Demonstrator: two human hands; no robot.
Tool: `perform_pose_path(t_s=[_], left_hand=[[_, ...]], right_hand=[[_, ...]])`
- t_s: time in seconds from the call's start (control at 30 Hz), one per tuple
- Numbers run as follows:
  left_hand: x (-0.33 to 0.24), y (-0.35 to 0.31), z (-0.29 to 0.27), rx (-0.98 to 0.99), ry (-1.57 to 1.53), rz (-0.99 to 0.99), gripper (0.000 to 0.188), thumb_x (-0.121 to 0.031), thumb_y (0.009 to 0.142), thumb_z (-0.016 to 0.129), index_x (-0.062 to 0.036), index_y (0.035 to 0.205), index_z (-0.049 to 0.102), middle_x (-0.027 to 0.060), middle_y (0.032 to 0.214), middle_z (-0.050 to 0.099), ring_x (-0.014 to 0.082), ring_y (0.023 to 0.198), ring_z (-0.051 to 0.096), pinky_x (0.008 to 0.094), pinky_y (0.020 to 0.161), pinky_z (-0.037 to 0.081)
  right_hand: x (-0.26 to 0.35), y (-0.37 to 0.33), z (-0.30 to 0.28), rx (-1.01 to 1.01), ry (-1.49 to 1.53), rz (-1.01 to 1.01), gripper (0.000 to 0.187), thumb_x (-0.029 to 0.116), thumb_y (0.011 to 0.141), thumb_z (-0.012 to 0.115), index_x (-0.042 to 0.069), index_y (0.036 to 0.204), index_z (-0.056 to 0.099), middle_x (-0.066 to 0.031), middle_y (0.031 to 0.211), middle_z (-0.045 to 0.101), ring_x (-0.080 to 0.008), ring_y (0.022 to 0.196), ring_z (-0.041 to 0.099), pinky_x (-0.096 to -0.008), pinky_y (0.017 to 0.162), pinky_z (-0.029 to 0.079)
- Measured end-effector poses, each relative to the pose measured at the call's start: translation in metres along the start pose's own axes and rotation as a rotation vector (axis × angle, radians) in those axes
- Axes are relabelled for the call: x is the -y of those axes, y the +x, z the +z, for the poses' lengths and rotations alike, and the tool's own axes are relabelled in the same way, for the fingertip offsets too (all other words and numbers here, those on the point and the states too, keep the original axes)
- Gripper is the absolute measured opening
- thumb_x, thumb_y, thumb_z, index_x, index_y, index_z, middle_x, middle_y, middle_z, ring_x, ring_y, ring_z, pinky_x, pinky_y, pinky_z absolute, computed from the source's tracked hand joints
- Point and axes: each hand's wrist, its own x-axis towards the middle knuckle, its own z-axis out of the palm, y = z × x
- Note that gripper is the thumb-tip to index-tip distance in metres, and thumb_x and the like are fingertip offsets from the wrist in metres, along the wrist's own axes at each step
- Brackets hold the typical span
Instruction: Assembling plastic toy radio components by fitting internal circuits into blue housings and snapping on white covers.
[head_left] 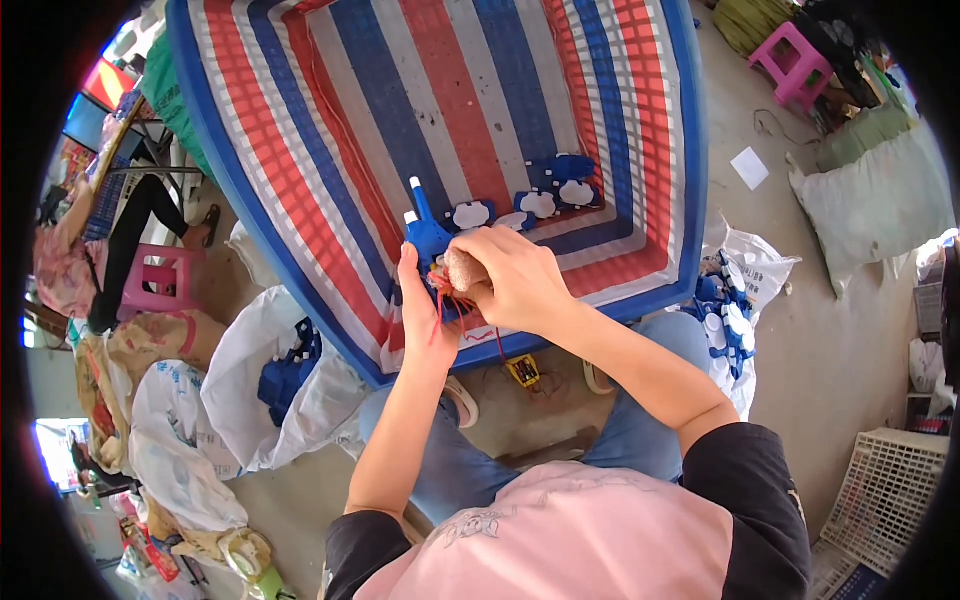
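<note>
My left hand (pixel 420 305) grips a blue plastic part (pixel 424 232) with two white-tipped posts, held over the near edge of a table covered in red, white and blue striped sheet (pixel 400 90). My right hand (pixel 505 275) is closed over the same part from the right, pinching thin red wires (pixel 442 300) that hang down from it. Several more blue parts with white faces (pixel 540 200) lie in a row on the sheet just beyond my hands.
White sacks of blue parts stand on the floor at left (pixel 285 375) and right (pixel 735 310). A small yellow item (pixel 523 371) lies on the floor between my knees. Pink stools (pixel 155 280) (pixel 795 60), a grey sack (pixel 875 200) and white crates (pixel 885 490) surround the table.
</note>
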Motion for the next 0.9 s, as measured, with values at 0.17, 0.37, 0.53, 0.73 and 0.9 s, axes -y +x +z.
perform_pose_path(t_s=[0.17, 0.37, 0.53, 0.73, 0.9], left_hand=[[-0.009, -0.005, -0.005, -0.005, 0.063, 0.008, 0.048, -0.053, 0.09, 0.043, -0.0111, 0.107, 0.058, 0.0048, 0.102, 0.064, 0.0204, 0.098, 0.06, 0.0379, 0.087, 0.047], [-0.017, -0.009, -0.017, 0.021, 0.135, 0.091, 0.047, -0.054, 0.088, 0.049, -0.0104, 0.104, 0.059, 0.0037, 0.097, 0.065, 0.016, 0.089, 0.063, 0.0336, 0.081, 0.049], [-0.028, -0.006, 0.001, 0.318, 0.062, 0.12, 0.07, -0.054, 0.094, 0.032, 0.0047, 0.129, 0.044, 0.0184, 0.127, 0.052, 0.0287, 0.118, 0.051, 0.0397, 0.103, 0.037], [-0.032, -0.019, 0.004, 0.664, -0.073, 0.11, 0.091, -0.056, 0.084, 0.053, 0.002, 0.143, 0.017, 0.0207, 0.145, 0.028, 0.036, 0.135, 0.027, 0.0476, 0.111, 0.021], [-0.03, -0.018, 0.007, 0.885, 0.007, 0.232, 0.096, -0.056, 0.074, 0.066, 0.0005, 0.141, 0.025, 0.0225, 0.144, 0.03, 0.0401, 0.137, 0.019, 0.0487, 0.11, 0.021]], right_hand=[[-0.001, -0.001, 0.003, 0.027, 0.081, -0.03, 0.036, 0.002, 0.062, 0.069, 0.006, 0.096, 0.059, -0.0106, 0.09, 0.064, -0.0305, 0.083, 0.061, -0.0363, 0.07, 0.051], [0.007, -0.005, 0.005, 0.169, 0.227, 0.009, 0.035, 0.003, 0.062, 0.071, 0.005, 0.096, 0.06, -0.0131, 0.092, 0.064, -0.0308, 0.085, 0.062, -0.0359, 0.072, 0.051], [0.001, -0.001, 0.0, 0.035, 0.363, 0.134, 0.034, 0.001, 0.069, 0.072, 0.005, 0.101, 0.06, -0.0106, 0.098, 0.063, -0.0218, 0.09, 0.063, -0.03, 0.079, 0.051], [-0.01, -0.01, -0.018, 0.302, 1.951, 0.623, 0.031, 0.009, 0.092, 0.053, 0.01, 0.121, 0.041, -0.0054, 0.101, 0.059, -0.0178, 0.09, 0.062, -0.0409, 0.08, 0.056], [-0.006, -0.028, 0.002, 0.509, 1.923, 0.78, 0.035, 0.01, 0.091, 0.055, 0.005, 0.123, 0.041, -0.0051, 0.096, 0.06, -0.0178, 0.081, 0.063, -0.0371, 0.074, 0.056]])
